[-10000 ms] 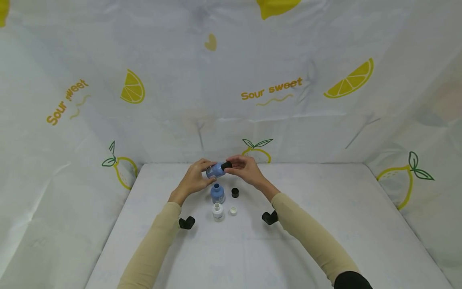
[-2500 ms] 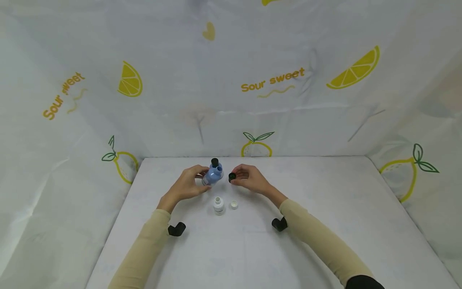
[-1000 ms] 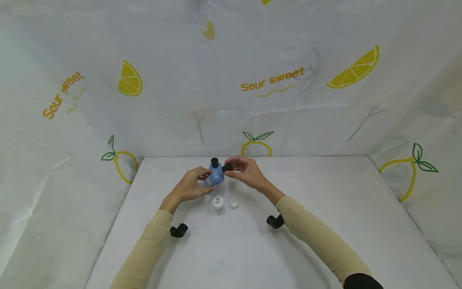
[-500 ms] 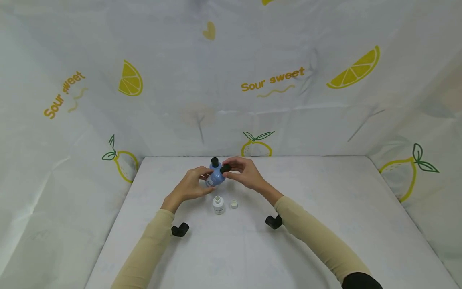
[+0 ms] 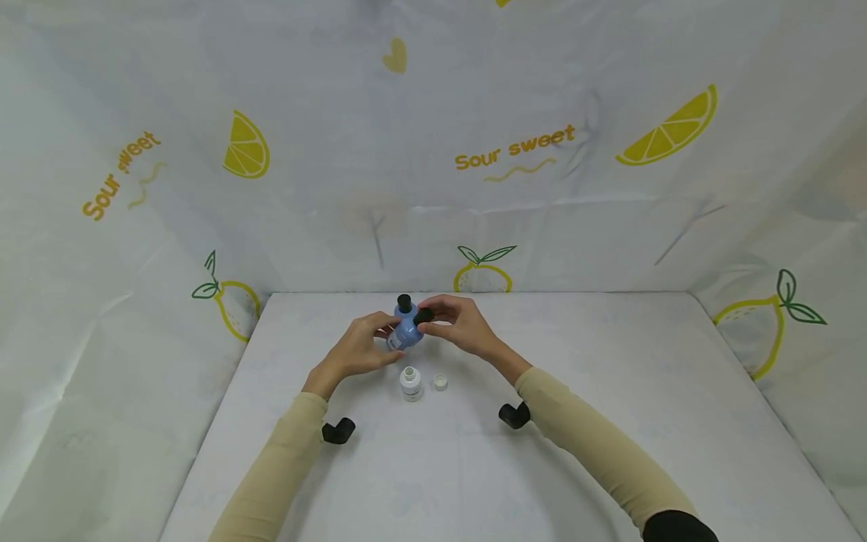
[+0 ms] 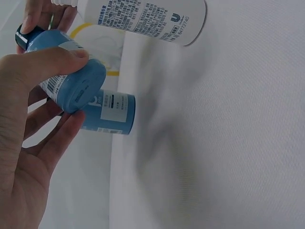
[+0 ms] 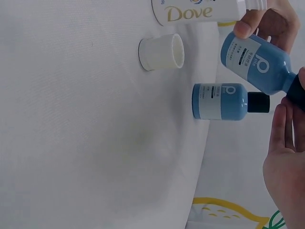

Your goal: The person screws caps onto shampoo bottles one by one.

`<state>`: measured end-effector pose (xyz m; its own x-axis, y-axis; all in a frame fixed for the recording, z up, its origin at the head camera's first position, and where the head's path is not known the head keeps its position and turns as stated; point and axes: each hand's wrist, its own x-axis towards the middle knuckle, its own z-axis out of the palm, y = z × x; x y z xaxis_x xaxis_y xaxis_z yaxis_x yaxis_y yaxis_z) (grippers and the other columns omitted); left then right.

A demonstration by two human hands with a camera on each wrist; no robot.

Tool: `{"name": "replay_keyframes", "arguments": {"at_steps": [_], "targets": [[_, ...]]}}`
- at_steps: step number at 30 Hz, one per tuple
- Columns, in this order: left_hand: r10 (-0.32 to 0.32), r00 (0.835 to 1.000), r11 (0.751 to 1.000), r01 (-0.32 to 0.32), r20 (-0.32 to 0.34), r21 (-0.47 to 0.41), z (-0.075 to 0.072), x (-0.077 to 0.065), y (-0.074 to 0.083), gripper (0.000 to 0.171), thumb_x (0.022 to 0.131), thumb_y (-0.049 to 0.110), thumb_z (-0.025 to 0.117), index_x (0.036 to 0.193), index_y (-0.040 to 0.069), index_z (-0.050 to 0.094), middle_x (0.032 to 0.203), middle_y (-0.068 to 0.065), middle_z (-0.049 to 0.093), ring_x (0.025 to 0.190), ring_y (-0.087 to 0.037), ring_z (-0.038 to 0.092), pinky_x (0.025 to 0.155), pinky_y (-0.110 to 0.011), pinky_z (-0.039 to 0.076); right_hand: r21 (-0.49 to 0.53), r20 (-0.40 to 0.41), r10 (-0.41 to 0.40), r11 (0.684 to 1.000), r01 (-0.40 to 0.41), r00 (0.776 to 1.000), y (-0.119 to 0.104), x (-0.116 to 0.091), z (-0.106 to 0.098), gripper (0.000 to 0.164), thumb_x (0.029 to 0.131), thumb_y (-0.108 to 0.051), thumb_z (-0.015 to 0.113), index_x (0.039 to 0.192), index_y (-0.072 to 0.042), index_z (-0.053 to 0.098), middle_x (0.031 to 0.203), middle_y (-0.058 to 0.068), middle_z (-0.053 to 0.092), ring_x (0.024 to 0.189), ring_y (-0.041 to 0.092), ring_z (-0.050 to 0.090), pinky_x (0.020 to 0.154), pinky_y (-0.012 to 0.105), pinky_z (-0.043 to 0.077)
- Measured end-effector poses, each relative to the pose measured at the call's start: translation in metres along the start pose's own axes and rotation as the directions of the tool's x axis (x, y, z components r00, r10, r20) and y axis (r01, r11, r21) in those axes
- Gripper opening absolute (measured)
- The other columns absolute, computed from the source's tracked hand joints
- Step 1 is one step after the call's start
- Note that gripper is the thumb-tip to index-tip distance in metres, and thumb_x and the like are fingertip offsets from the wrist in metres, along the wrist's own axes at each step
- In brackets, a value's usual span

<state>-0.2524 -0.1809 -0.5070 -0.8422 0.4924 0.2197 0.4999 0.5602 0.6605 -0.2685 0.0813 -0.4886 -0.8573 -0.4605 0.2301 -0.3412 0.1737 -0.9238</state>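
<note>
My left hand (image 5: 362, 346) grips a small blue bottle (image 7: 259, 64) by its body, tilted with its neck toward the right. At that neck my right hand (image 5: 467, 325) pinches a black cap (image 5: 424, 315) between thumb and fingers. A second blue bottle (image 7: 221, 101), its black cap on, stands upright just behind the held one. Nearer to me stands a white Dove bottle (image 5: 410, 384) with its neck uncovered. Its white cap (image 7: 162, 52) lies on the table to the right of it.
White cloth covers the table (image 5: 460, 467). A lemon-printed curtain (image 5: 352, 150) rises along its back edge and both sides. Black angled pieces (image 5: 339, 430) stick out at both wrists.
Ten seconds ago one blue bottle stood uncapped; now the standing one is capped. The right hand has brought the loose black cap up onto the held bottle's neck. The last half second shows hardly any movement.
</note>
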Motion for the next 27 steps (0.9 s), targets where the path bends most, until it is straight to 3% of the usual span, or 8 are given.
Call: {"name": "replay_keyframes", "arguments": {"at_steps": [9, 16, 27], "targets": [[0.013, 1.000, 1.000, -0.013, -0.006, -0.004, -0.002, 0.001, 0.002, 0.061, 0.086, 0.012, 0.092, 0.140, -0.003, 0.067, 0.128, -0.016, 0.074, 0.114, -0.032, 0.076, 0.103, -0.045, 0.067, -0.009, -0.081, 0.003, 1.000, -0.004, 0.997, 0.001, 0.002, 0.004, 0.036, 0.092, -0.004, 0.085, 0.124, 0.006, 0.071, 0.123, 0.023, 0.073, 0.106, 0.015, 0.072, 0.099, 0.020, 0.064], [0.030, 0.999, 0.999, -0.030, -0.016, -0.015, -0.002, 0.001, 0.002, 0.061, 0.086, 0.010, 0.092, 0.140, -0.005, 0.067, 0.127, -0.017, 0.074, 0.112, -0.031, 0.076, 0.101, -0.043, 0.068, 0.007, -0.133, 0.016, 1.000, -0.015, 0.991, 0.001, 0.004, 0.010, 0.029, 0.091, -0.005, 0.086, 0.113, 0.003, 0.068, 0.109, 0.018, 0.071, 0.093, 0.010, 0.069, 0.086, 0.014, 0.060], [0.045, 0.999, 0.999, -0.045, -0.027, 0.001, -0.002, 0.000, 0.003, 0.062, 0.085, 0.010, 0.093, 0.139, -0.003, 0.067, 0.126, -0.016, 0.074, 0.112, -0.031, 0.077, 0.101, -0.042, 0.068, -0.020, -0.203, 0.027, 0.999, -0.031, 0.979, -0.001, 0.004, 0.017, 0.030, 0.088, -0.007, 0.090, 0.105, -0.003, 0.065, 0.096, 0.004, 0.066, 0.083, 0.008, 0.064, 0.076, 0.015, 0.056]]}}
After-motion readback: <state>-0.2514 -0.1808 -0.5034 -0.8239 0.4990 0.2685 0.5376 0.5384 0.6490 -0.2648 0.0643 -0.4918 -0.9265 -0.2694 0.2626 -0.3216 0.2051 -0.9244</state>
